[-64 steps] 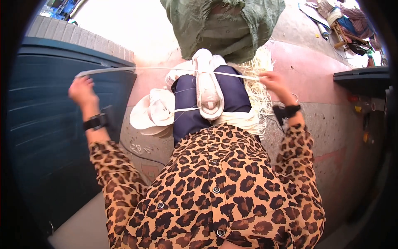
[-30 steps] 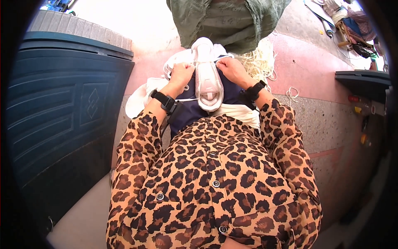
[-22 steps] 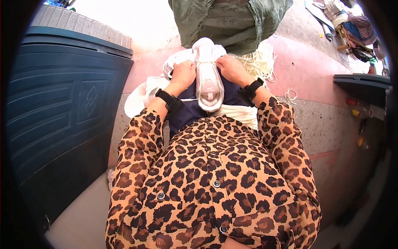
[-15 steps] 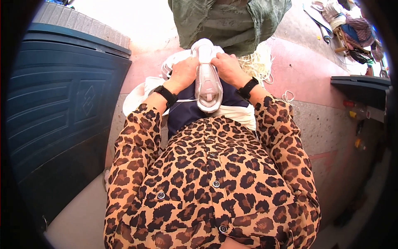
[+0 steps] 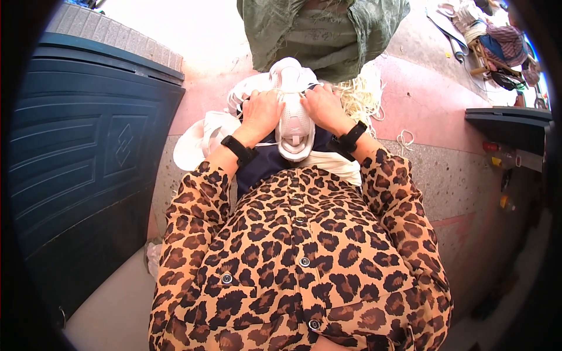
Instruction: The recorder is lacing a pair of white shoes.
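"Shoe first: where is it placed?"

"The pale shoe (image 5: 295, 126) is rested on the person's lap, over dark navy trousers (image 5: 260, 169), with its opening turned toward the wearer's body and its other end pointed away."

"And how is it flanked?"

"By two bare hands. The left hand (image 5: 262, 113) is set against the left side of the shoe, and the right hand (image 5: 325, 108) is set against its right side, roughly level with the other."

"Is anything gripped?"

"A white cord (image 5: 291, 93) is stretched across the top of the shoe, and its two sides are pinched by the hands. The fingers of both are curled closed on it, thumbs turned in toward the shoe; the very tips are partly hidden. A black band (image 5: 236, 148) is worn on the left wrist, and a similar one on the right."

"What is found around the shoe?"

"To its left, a white bundle (image 5: 196, 146) is seen, and farther left a blue panelled door (image 5: 88, 146). Just beyond the shoe, a green sack (image 5: 328, 44) is stood. Beyond the shoe and to its right, cream strands (image 5: 364, 96) are heaped; farther right of it, a small loop of cord (image 5: 405, 139) is left on the floor (image 5: 433, 111). Cream cloth (image 5: 335, 165) is tucked to the near right of the shoe."
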`<state>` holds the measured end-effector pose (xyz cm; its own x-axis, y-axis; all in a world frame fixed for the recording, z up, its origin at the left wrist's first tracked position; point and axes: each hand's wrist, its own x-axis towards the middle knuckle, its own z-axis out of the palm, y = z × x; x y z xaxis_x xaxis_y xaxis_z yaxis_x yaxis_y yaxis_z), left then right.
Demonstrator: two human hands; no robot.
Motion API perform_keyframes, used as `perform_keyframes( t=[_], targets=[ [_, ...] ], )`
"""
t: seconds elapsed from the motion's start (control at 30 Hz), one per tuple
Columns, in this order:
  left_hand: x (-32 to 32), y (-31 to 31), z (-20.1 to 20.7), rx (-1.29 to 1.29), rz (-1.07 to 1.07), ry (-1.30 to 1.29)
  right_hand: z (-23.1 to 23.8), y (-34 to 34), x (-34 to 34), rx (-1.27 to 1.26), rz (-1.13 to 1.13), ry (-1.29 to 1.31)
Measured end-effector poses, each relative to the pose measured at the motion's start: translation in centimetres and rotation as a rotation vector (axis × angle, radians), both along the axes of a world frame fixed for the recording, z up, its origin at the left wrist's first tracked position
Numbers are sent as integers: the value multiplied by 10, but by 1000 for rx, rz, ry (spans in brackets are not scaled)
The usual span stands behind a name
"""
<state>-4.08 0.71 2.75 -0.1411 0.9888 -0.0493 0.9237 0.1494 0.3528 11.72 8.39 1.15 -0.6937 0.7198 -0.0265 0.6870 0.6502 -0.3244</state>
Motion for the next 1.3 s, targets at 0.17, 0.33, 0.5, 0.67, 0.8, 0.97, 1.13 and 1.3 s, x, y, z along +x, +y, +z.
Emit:
perform_keyframes(
  t=[0.17,0.33,0.5,0.67,0.8,0.97,1.13,1.3],
  targets=[
    [-14,17,-12,-118,-94,-49,-15,20,0,-188,97,-33],
    [-28,20,-14,-106,-149,-343,-25,16,7,-133,161,321],
    [-26,12,-9,-89,-128,-443,-28,9,12,-115,136,517],
    [-20,12,-9,-78,-84,-462,-21,1,15,-108,67,512],
    [-23,13,-17,-29,-50,-420,0,8,7,254,357,202],
    [-14,14,-16,31,-47,-386,10,20,-3,535,507,-37],
    [-17,6,-33,89,-73,-437,25,-1,-1,-4,403,456],
    [-24,-4,-39,145,-102,-416,53,-28,-37,-313,169,583]
  ],
)
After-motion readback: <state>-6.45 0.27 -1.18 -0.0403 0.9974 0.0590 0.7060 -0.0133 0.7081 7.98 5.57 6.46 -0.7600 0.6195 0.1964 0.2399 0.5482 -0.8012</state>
